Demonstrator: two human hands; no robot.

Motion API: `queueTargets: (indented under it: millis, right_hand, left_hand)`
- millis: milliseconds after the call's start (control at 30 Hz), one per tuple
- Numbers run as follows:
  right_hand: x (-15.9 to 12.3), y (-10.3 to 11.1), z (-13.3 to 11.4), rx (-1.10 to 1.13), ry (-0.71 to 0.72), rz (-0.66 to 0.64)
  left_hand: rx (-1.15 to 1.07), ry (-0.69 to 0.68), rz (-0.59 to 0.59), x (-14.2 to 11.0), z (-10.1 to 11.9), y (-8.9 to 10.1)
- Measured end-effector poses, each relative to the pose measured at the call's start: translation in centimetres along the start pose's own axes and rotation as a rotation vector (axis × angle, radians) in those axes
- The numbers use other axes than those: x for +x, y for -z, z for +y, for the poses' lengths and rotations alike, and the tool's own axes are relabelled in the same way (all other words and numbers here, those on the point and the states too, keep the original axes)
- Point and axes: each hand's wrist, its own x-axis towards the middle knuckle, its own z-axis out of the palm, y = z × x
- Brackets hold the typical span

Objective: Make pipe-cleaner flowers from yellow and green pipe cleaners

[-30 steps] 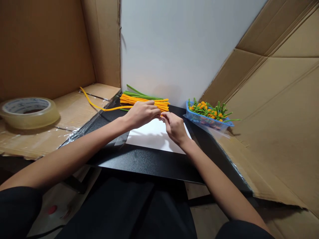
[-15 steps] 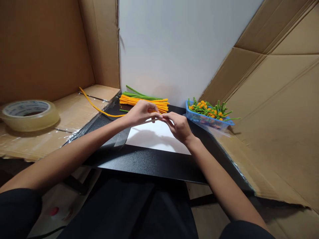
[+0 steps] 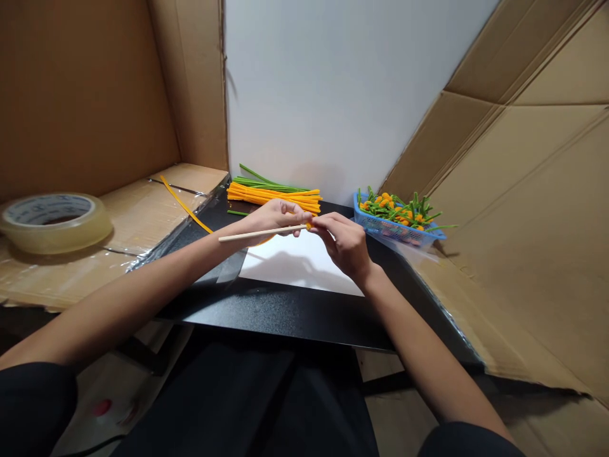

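Note:
My left hand and my right hand meet over a white sheet, fingertips almost touching. The fingers of my right hand are closed on the end of a thin wooden stick, which points left across my left wrist. A small bit of orange pipe cleaner shows at the stick's end between the fingertips. My left hand pinches this pipe cleaner, whose long tail runs behind my left forearm toward the cardboard at left. The exact contact of the fingers is partly hidden.
Bundles of orange pipe cleaners and green pipe cleaners lie at the back of the black table. A blue basket holds green and orange pieces. A tape roll rests left on cardboard; cardboard walls flank the table.
The wooden stick has swung out in front of my left wrist and now shows along most of its length. The pipe cleaner's tail has been drawn a little right. Both hands stay close together.

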Motion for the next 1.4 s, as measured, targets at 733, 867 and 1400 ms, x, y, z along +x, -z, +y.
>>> queueTargets:
  millis: [733, 867, 1400]
  right_hand:
    - [-0.3, -1.3, 0.6, -0.224, -0.215, 0.198]
    - [-0.1, -0.8, 1.2, -0.265, -0.088, 0.080]
    - [0.2, 0.1, 1.4, 0.217, -0.050, -0.073]
  left_hand:
    - [0.970, -0.310, 0.359, -1.2, -0.3, -2.2]
    - [1.163, -0.414, 0.373, -1.0, 0.2, -0.6]
    - [0.458, -0.169, 0.116, 0.1, 1.0, 2.2]
